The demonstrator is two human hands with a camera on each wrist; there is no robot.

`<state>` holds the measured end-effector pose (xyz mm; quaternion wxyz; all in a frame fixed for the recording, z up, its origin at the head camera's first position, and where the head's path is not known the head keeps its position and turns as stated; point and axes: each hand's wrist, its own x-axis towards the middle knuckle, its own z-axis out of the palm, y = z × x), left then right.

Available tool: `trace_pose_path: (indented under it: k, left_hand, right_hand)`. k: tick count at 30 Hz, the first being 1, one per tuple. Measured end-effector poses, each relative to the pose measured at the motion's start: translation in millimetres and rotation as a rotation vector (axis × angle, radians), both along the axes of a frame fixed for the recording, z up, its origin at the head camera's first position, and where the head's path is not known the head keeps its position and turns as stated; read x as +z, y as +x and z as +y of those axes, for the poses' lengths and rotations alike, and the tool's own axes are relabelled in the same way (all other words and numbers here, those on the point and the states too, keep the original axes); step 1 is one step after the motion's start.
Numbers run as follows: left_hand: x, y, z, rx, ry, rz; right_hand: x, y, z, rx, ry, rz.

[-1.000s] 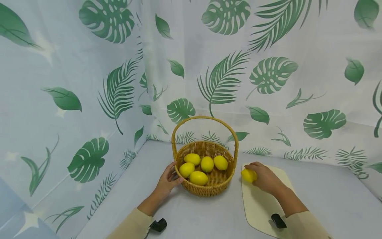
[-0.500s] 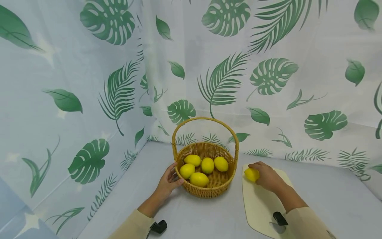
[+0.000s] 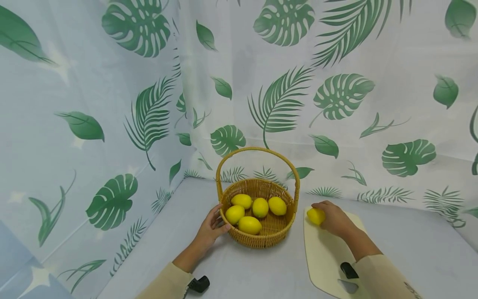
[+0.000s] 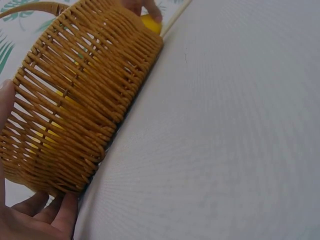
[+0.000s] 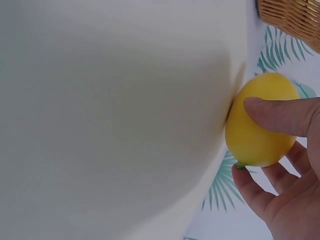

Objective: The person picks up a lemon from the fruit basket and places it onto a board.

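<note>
Five fingers of my left hand (image 3: 209,228) spread round the left side of a wicker basket (image 3: 257,240), the thumb at its front rim. Several yellow lemons (image 3: 249,225) lie inside, mostly toward the left; through the weave the left wrist view shows bits of yellow. To the right, my right hand (image 3: 336,220) grips another lemon (image 5: 262,120) at the far left corner of a cream cutting board (image 3: 325,257). Its thumb lies on the lemon's upper side and the fingers curl beneath, one fingertip at the small green stem end. The lemon sits right at the board's surface.
The basket's tall arched handle (image 3: 257,148) stands upright. Behind and to the left hang white curtains (image 3: 231,104) printed with green leaves. A pale cloth (image 3: 276,270) covers the table. Black wrist devices (image 3: 199,284) show at both sleeves; a small grey shape (image 3: 348,286) overlaps the board.
My right hand has shifted slightly right with the lemon, away from the board's left edge, then almost stopped. My left hand stays on the basket.
</note>
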<state>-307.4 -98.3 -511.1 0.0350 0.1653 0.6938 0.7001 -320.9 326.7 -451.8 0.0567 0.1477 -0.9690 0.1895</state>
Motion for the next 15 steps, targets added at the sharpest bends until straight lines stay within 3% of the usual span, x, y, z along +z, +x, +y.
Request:
trace_pose_path:
  k: [15]
  left_hand:
    - [-1.6, 0.3, 0.1, 0.001, -0.003, -0.002]
  right_hand:
    - [-2.7, 0.3, 0.3, 0.008, -0.015, 0.020]
